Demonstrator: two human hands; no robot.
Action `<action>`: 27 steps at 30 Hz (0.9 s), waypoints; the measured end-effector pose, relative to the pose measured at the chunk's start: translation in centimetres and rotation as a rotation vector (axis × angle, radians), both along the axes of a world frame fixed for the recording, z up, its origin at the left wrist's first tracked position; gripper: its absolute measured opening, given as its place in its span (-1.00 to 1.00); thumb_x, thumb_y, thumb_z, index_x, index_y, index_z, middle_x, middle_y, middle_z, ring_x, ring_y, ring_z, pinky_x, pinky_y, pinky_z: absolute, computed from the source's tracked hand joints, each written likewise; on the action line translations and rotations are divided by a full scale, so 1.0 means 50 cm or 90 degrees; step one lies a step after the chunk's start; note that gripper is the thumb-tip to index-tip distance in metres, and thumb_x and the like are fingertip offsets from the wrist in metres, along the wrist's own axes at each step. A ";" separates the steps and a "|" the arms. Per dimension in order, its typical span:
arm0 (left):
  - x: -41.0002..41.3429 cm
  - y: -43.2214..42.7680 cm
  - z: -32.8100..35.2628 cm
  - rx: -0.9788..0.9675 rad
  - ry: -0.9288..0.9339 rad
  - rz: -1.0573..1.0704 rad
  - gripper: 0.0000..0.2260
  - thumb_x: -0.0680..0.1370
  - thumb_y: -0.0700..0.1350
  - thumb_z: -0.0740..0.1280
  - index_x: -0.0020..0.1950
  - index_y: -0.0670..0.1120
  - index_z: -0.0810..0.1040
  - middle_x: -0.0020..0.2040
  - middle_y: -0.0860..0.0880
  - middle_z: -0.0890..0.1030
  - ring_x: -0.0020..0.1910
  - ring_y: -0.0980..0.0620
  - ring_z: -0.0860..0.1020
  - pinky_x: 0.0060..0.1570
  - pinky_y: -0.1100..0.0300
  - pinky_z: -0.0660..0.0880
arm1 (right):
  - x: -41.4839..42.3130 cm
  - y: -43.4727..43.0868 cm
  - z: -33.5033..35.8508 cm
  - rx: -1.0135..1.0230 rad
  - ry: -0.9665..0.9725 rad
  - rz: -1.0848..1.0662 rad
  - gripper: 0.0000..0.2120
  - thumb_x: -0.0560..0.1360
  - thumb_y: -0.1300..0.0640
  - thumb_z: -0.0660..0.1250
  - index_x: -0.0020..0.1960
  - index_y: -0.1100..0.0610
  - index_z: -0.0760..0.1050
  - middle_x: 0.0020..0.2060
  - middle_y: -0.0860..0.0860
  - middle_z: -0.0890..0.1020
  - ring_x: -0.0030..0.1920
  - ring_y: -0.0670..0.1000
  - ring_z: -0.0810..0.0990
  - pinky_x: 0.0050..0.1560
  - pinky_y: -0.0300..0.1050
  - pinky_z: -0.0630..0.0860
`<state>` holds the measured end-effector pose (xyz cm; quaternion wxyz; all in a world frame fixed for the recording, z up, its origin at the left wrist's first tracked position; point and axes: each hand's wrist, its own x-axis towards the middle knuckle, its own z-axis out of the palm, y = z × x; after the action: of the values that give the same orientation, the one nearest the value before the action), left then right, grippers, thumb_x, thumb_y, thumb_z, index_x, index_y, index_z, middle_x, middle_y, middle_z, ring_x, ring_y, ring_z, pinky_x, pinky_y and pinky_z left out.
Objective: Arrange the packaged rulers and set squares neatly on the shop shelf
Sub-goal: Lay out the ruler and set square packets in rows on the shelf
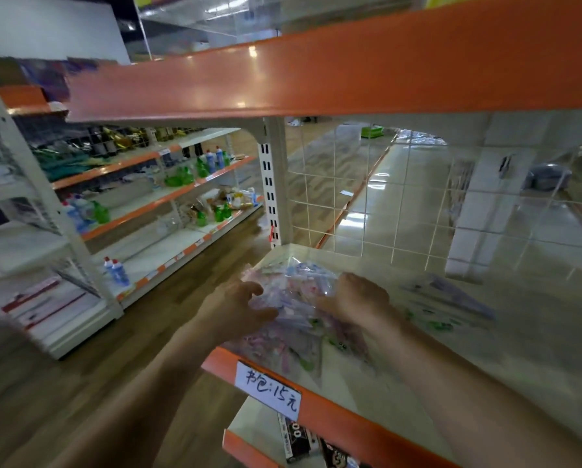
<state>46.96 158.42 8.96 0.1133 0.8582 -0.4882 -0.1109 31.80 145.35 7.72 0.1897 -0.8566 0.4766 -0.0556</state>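
Shelf (485, 359) surface cream, front edge (333, 423) orange. Price label (267, 390) white, blue handwriting. Ruler packs (293, 298) clear plastic, pink, blue, purple and green print inside. Back mesh (384, 204) white wire grid. Post (271, 184) white, black slots. Bottles (185, 175) across the aisle green and blue. Floor (63, 383) brown wood pattern.

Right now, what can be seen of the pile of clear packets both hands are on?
The pile of clear packets is a loose heap of glossy transparent plastic sleeves with pink, blue, purple and green contents showing through, blurred beyond reading. It lies on the white shelf at its left front corner, spilling toward the orange edge strip. The left hand grips its left side and the right hand presses on its right. More packets lie apart to the right.
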 end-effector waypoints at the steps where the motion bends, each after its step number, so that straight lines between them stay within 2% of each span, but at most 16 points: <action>1: -0.001 -0.001 -0.007 0.009 -0.031 -0.004 -0.50 0.48 0.21 0.32 0.36 0.05 0.42 0.32 0.00 0.45 0.27 -0.01 0.41 0.23 0.06 0.40 | 0.003 -0.005 -0.006 0.033 -0.020 -0.008 -0.50 0.47 -0.24 0.29 0.17 0.15 0.52 0.12 0.07 0.61 0.11 0.10 0.59 -0.11 -0.18 0.39; 3: -0.002 -0.001 -0.018 0.018 -0.082 -0.023 -0.48 0.45 0.27 0.30 0.36 0.10 0.41 0.32 0.04 0.42 0.30 0.00 0.36 0.24 0.02 0.36 | 0.001 -0.013 -0.011 0.109 -0.083 -0.015 -0.64 0.41 -0.09 0.41 0.07 0.14 0.55 -0.01 0.09 0.64 0.00 0.09 0.62 -0.17 -0.20 0.40; 5: -0.002 0.002 -0.024 0.012 -0.107 -0.042 -0.49 0.46 0.29 0.29 0.35 0.14 0.42 0.30 0.06 0.42 0.28 0.02 0.37 0.21 0.05 0.34 | -0.011 -0.015 -0.010 0.156 -0.138 -0.012 -0.85 0.36 0.08 0.46 -0.20 0.10 0.51 -0.27 0.03 0.58 -0.24 0.01 0.58 -0.32 -0.21 0.37; 6: -0.001 0.004 -0.025 0.006 -0.115 -0.048 -0.52 0.47 0.28 0.28 0.35 0.15 0.43 0.28 0.07 0.42 0.26 0.03 0.38 0.19 0.06 0.34 | -0.018 -0.013 -0.008 0.170 -0.152 -0.008 -0.79 0.35 0.11 0.46 -0.32 0.09 0.44 -0.38 -0.02 0.50 -0.35 -0.04 0.48 -0.39 -0.21 0.31; 8: -0.001 0.008 -0.025 -0.011 -0.116 -0.056 -0.56 0.49 0.26 0.27 0.33 0.17 0.44 0.25 0.08 0.44 0.22 0.05 0.40 0.18 0.08 0.35 | -0.037 -0.016 -0.012 0.193 -0.181 0.006 -0.72 0.32 0.13 0.46 -0.42 0.10 0.36 -0.46 -0.04 0.41 -0.42 -0.06 0.38 -0.40 -0.21 0.26; 11: -0.001 0.011 -0.024 -0.029 -0.103 -0.058 -0.59 0.50 0.21 0.29 0.32 0.15 0.45 0.23 0.08 0.44 0.19 0.07 0.40 0.17 0.10 0.36 | -0.073 -0.016 -0.013 0.210 -0.213 0.027 -0.82 0.34 0.14 0.45 -0.36 0.09 0.47 -0.46 -0.06 0.46 -0.42 -0.10 0.39 -0.36 -0.21 0.30; 13: -0.002 0.010 -0.024 -0.027 -0.106 -0.067 -0.56 0.50 0.15 0.33 0.36 0.17 0.39 0.28 0.08 0.41 0.23 0.07 0.37 0.19 0.10 0.32 | -0.101 -0.013 -0.006 0.240 -0.235 0.036 -0.90 0.43 0.23 0.37 -0.26 0.13 0.54 -0.45 -0.04 0.49 -0.46 -0.14 0.41 -0.45 -0.30 0.33; 15: -0.003 0.006 -0.025 -0.018 -0.112 -0.086 -0.54 0.50 0.12 0.34 0.38 0.21 0.36 0.32 0.09 0.39 0.28 0.07 0.34 0.23 0.09 0.28 | -0.126 -0.010 0.007 0.273 -0.258 0.034 -0.85 0.50 0.24 0.29 -0.23 0.17 0.57 -0.44 -0.02 0.53 -0.47 -0.14 0.46 -0.48 -0.36 0.36; 18: 0.000 0.004 -0.027 -0.022 -0.126 -0.117 -0.63 0.52 0.07 0.33 0.32 0.25 0.43 0.29 0.12 0.42 0.24 0.10 0.37 0.25 0.09 0.31 | -0.156 -0.015 0.022 0.312 -0.279 0.029 -0.77 0.54 0.16 0.30 -0.29 0.11 0.55 -0.41 -0.03 0.57 -0.42 -0.15 0.53 -0.39 -0.31 0.45; 23: 0.005 0.003 -0.025 -0.032 -0.141 -0.127 -0.67 0.53 -0.01 0.33 0.27 0.25 0.48 0.22 0.14 0.48 0.16 0.14 0.43 0.26 0.10 0.35 | -0.199 -0.021 0.038 0.454 -0.396 -0.008 -0.87 0.53 0.17 0.32 -0.03 0.16 0.64 -0.36 0.00 0.60 -0.35 -0.08 0.54 -0.33 -0.23 0.46; 27: 0.001 -0.003 -0.024 -0.034 -0.133 -0.120 -0.62 0.50 -0.02 0.37 0.31 0.19 0.47 0.25 0.15 0.47 0.20 0.12 0.43 0.31 0.04 0.32 | -0.226 -0.034 0.039 0.508 -0.474 -0.026 -0.84 0.53 0.22 0.31 0.03 0.10 0.64 -0.34 0.02 0.61 -0.37 -0.08 0.53 -0.36 -0.24 0.46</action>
<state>47.03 158.28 7.77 0.0738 0.8122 -0.5784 -0.0177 20.50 143.63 9.67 0.6546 -0.6312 0.3781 -0.1736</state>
